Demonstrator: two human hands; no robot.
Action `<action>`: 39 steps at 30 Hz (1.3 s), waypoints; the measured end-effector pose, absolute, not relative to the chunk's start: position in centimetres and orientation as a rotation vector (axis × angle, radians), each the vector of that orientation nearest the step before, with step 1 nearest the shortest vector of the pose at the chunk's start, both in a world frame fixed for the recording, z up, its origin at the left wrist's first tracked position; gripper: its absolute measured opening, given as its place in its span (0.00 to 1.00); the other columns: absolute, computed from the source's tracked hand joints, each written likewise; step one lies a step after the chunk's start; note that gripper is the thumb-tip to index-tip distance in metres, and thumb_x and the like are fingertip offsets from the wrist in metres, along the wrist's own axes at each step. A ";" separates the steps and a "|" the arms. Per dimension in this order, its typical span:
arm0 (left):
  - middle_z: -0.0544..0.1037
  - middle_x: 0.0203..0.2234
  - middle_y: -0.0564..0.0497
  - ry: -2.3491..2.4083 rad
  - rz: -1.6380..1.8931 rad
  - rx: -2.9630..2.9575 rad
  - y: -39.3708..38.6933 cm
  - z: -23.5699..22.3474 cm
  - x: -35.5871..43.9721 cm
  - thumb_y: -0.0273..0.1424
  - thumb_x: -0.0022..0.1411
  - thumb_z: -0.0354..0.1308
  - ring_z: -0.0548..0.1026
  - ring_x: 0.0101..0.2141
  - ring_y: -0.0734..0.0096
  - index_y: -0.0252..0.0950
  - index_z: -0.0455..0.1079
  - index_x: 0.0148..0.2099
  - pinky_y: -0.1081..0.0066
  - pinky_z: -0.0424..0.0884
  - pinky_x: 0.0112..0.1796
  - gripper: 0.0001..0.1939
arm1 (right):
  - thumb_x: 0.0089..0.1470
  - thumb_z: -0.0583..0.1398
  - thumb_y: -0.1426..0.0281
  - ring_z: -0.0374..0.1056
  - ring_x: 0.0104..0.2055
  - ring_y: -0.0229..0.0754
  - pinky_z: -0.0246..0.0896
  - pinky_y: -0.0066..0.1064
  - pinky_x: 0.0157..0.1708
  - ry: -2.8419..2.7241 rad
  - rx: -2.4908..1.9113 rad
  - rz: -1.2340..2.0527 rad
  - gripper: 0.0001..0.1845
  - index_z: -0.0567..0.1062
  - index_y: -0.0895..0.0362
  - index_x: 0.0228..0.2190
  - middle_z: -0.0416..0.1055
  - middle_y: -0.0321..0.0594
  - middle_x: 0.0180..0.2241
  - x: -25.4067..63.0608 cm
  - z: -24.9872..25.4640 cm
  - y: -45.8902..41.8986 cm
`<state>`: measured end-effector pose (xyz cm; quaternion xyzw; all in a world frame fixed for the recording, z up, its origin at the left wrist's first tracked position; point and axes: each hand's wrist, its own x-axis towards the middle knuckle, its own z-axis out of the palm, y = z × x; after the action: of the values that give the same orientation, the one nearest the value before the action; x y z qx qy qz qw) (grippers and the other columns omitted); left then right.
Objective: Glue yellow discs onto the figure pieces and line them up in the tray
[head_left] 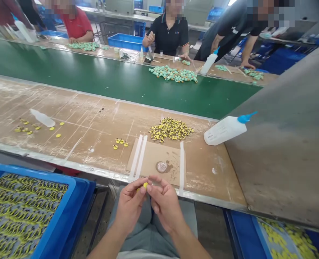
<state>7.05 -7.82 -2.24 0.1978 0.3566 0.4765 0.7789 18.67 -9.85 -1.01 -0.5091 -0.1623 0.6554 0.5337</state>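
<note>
Close together at the table's front edge, my left hand [129,205] and my right hand [167,205] meet fingertip to fingertip. Both pinch a small yellow piece [145,184]; the fingers cover most of it, so its full shape is hidden. Just beyond them lies a cardboard sheet [151,154] taped to the table, with a round whitish blob [162,166] and wet dark spots on it. Behind the sheet is a heap of small yellow-and-black pieces [171,128]. To its left, several yellow discs with dark parts [120,143] stand in a small group.
A white squeeze bottle with blue tip [224,131] leans against a metal panel [286,136] at right. Blue crates [71,190] flank my lap, the left one holding rows of yellow-and-black pieces. Across the green belt [94,77], several people work near mint-green pieces [175,73].
</note>
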 end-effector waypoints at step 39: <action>0.82 0.45 0.44 0.921 1.106 0.253 -3.0 -2.2 7.3 0.23 0.50 0.71 0.81 0.40 0.73 0.33 0.80 0.44 0.81 0.76 0.44 0.16 | 0.60 0.57 0.73 0.71 0.49 0.46 0.66 0.36 0.48 -2.361 -1.641 0.296 0.15 0.77 0.53 0.47 0.75 0.42 0.48 36.5 -1.3 6.4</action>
<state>7.26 -3.03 -2.17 0.1156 0.4207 0.5051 0.7447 36.49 6.38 -1.33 -0.5632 -0.8104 0.1016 0.1253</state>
